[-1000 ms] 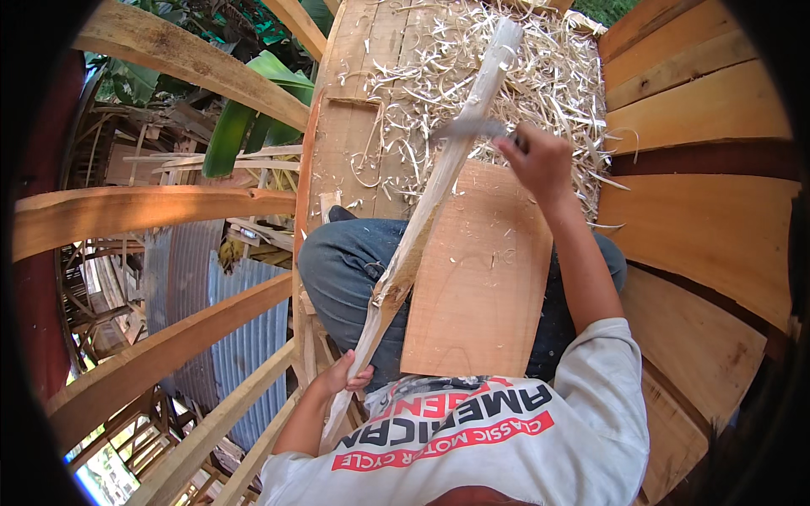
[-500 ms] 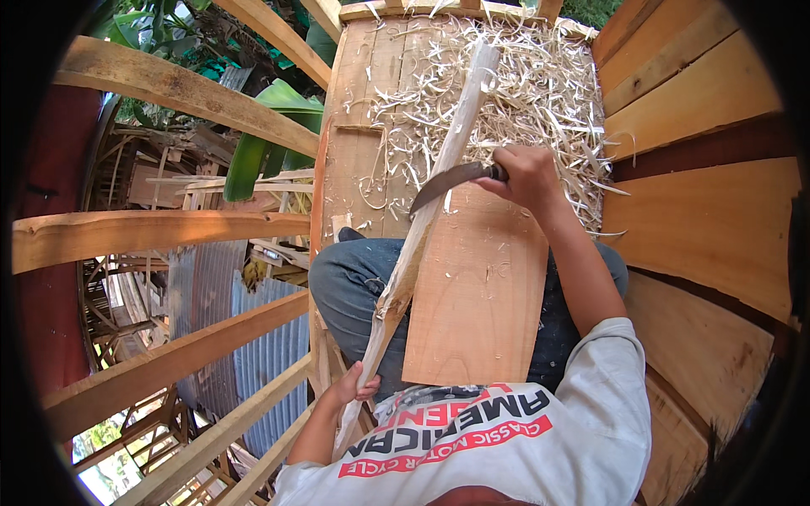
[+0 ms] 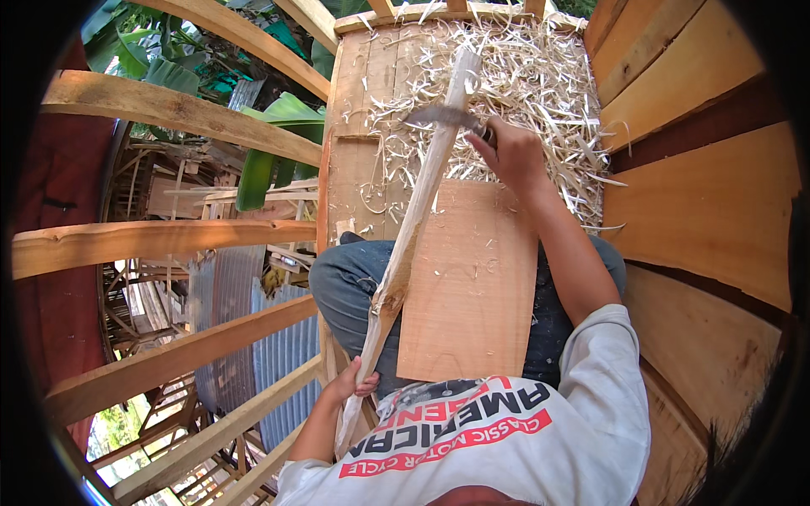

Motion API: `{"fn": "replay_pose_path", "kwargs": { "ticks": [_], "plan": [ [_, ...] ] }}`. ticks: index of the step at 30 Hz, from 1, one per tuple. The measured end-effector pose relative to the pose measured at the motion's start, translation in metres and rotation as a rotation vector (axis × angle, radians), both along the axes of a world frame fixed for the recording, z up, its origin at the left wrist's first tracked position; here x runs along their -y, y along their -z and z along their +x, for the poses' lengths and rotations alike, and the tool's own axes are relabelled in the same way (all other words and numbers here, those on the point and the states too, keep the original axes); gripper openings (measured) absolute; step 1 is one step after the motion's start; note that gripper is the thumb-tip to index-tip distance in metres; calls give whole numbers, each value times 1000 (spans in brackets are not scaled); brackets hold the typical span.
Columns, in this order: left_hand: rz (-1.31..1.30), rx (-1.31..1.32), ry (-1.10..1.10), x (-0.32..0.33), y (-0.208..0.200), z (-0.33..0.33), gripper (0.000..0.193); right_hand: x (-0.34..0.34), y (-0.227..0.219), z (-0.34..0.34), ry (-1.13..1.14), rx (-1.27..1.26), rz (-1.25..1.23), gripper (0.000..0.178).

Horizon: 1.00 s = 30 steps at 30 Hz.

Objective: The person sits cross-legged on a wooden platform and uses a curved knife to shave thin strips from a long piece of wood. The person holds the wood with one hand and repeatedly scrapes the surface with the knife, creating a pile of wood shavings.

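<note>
A long, pale, peeled wooden pole (image 3: 419, 207) slants across my lap, its far end over the shavings and its near end beside my left side. My left hand (image 3: 349, 383) is closed round the pole near that lower end. In my right hand (image 3: 512, 157) is the handle of a curved knife (image 3: 439, 115); its blade, slightly smeared by motion, lies across the upper part of the pole. A knotty brown patch marks the pole above my left knee. Under the pole's right side, a flat wooden board (image 3: 468, 287) rests across my legs.
Curly wood shavings (image 3: 531, 93) cover much of the plank floor (image 3: 354, 169) ahead. Upright boards (image 3: 700, 219) wall the right side. On the left runs a railing of spaced wooden bars (image 3: 169, 244), with corrugated sheets (image 3: 283, 354) and banana leaves (image 3: 287, 118) beyond.
My right hand has moved the knife away from me, farther up the pole toward its far end. My left hand keeps its grip in nearly the same place.
</note>
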<state>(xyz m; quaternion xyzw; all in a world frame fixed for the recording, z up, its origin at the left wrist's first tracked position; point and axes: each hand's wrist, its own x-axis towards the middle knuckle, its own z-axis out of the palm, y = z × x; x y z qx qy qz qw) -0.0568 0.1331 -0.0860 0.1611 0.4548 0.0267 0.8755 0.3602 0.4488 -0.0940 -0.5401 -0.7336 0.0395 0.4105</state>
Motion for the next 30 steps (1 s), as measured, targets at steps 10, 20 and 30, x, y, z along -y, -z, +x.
{"fn": "replay_pose_path", "kwargs": {
  "ticks": [10,20,30],
  "plan": [
    [-33,58,-4,-1,4,-2,72,0,10,8,-101,-60,104,39],
    [-62,55,2,-9,-1,3,73,-14,20,15,282,-144,-249,40],
    [-68,66,-13,-5,-1,-1,73,-9,11,9,140,-144,-120,39]
  ]
}}
